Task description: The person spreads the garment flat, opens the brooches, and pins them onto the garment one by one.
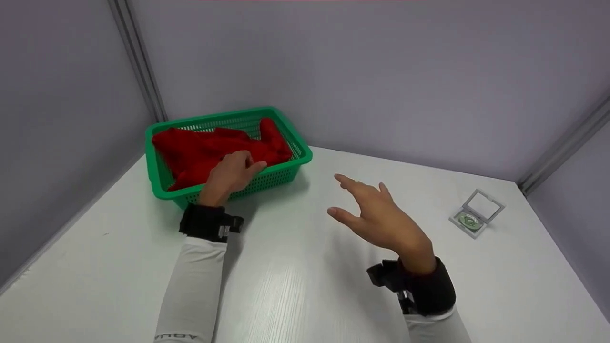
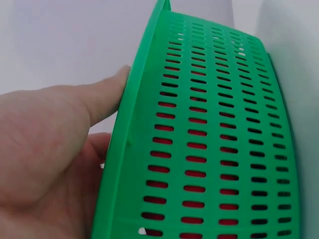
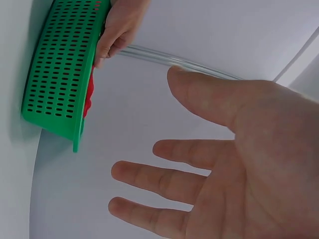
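Observation:
A green plastic basket [image 1: 300, 162] stands at the back left of the white table, with red cloth [image 1: 190, 147] heaped inside. My left hand [image 1: 232, 172] reaches over its near rim, fingers bent down toward the cloth. In the left wrist view, the thumb [image 2: 107, 92] lies along the basket's rim while the other fingertips are hidden behind it; I cannot tell whether they grip the cloth. My right hand [image 1: 381, 216] hovers over the table to the right of the basket. Its fingers [image 3: 159, 181] are spread and the palm holds nothing.
A small square case [image 1: 469, 222] with a raised clear or mirrored lid and a green round inside lies on the right of the table. Grey panels [image 1: 381, 81] wall in the back and both sides. Black straps [image 1: 209, 223] with cameras circle both wrists.

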A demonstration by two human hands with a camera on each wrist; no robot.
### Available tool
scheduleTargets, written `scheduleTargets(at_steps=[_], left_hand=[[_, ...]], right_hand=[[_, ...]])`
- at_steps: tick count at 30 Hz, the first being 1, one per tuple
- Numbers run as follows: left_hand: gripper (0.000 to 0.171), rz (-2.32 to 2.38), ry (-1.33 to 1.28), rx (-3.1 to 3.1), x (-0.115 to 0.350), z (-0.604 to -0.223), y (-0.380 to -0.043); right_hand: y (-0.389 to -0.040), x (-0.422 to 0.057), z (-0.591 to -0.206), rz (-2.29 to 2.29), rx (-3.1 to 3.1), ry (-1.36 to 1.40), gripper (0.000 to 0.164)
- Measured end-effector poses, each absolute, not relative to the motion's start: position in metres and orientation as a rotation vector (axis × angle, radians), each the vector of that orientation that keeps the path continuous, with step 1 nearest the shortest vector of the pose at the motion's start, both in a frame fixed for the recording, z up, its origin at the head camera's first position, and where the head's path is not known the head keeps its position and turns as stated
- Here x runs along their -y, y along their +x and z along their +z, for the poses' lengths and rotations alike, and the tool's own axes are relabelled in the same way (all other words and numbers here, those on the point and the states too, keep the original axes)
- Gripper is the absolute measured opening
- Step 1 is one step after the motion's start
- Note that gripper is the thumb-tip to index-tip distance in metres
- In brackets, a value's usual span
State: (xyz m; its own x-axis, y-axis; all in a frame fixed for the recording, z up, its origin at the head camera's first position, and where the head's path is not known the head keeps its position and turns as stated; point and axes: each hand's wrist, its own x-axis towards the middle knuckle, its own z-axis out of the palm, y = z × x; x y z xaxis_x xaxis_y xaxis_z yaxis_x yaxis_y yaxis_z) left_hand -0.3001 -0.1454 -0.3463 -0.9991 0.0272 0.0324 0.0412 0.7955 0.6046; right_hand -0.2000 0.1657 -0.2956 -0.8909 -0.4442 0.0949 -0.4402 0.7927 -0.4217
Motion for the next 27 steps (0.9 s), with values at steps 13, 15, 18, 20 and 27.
scheduleTargets(at_steps=[13, 15, 18, 20, 27], left_hand=[[0.034, -1.006, -0.083, 2.332, 0.119, -0.334, -0.304], [0.036, -1.065, -0.112, 2.215, 0.115, -0.330, -0.303], [0.035, -1.132, -0.182, 2.059, 0.105, -0.325, -0.302], [0.033, -1.155, -0.239, 1.967, 0.097, -0.322, -0.299], [0.024, -1.120, -0.428, 1.734, 0.071, -0.312, -0.287]], right_hand=[[-0.207, -0.162, -0.303, -0.699, -2.935, -0.711, 0.065], [-0.207, -0.162, -0.303, -0.704, -2.931, -0.680, 0.065], [-0.205, -0.162, -0.304, -0.720, -2.936, -0.650, 0.065], [-0.205, -0.162, -0.305, -0.730, -2.948, -0.639, 0.066], [-0.208, -0.160, -0.310, -0.828, -2.996, -0.638, 0.071]])
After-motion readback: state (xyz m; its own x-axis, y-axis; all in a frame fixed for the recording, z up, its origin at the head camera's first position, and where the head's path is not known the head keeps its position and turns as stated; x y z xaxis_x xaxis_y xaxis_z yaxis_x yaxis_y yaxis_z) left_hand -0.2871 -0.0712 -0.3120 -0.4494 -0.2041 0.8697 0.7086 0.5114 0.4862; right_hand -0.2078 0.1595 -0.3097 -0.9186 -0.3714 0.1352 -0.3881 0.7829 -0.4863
